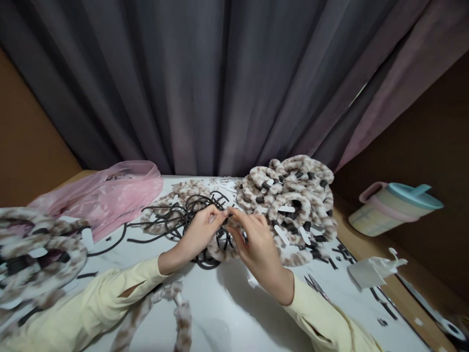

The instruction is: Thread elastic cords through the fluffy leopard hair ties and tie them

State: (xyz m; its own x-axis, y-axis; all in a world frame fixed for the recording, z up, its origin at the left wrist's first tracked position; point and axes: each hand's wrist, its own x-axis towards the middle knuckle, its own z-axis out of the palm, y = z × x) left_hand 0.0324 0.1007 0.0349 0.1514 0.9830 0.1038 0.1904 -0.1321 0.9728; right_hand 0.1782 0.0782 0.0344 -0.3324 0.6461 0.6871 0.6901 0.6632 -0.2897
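Observation:
My left hand and my right hand meet above the middle of the white table. Thumbs and fingers of both are pinched together on a short dark bit, which looks like a black cord end; my fingers cover most of it. Under and behind them lies a tangle of black cords. A brown-and-white furry strip curves on the table in front of my forearms. Close to my right hand rises a heap of furry rings with black cord windings and white tags.
More furry rings lie at the left, beside a pink plastic bag. Scissors rest near my right sleeve. Cut black pieces, crumpled white paper and a lidded cup are on the right. A grey curtain hangs behind.

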